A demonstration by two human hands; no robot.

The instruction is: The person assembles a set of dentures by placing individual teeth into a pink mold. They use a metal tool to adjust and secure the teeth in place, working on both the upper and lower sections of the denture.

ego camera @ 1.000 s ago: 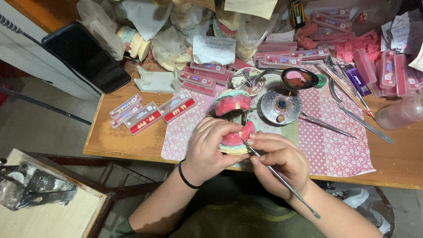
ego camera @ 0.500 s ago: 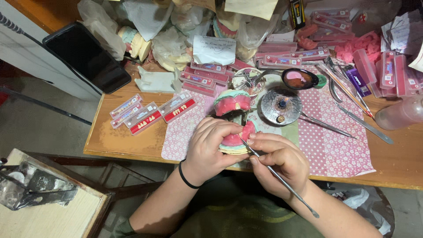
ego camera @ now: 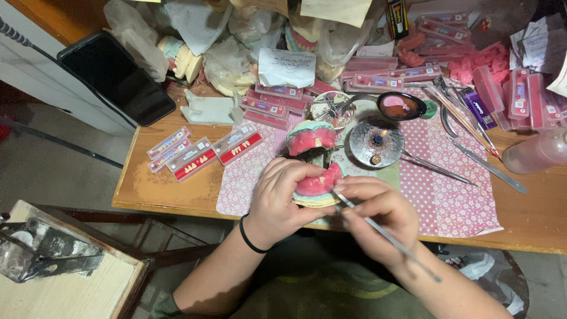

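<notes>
At the far left of the desk (ego camera: 177,192) lies a black phone (ego camera: 115,77), with tooth cards (ego camera: 198,155) nearer me. My left hand (ego camera: 283,204) curls shut around the pink denture model (ego camera: 319,184), hiding most of its base. My right hand (ego camera: 378,215) pinches a thin metal tool (ego camera: 384,233), tip touching the pink wax. Behind, a small burner (ego camera: 376,142) shows a flame.

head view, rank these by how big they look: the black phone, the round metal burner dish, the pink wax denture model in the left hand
1. black phone
2. and 3. round metal burner dish and pink wax denture model: they look alike, and the left hand covers part of the model.
</notes>
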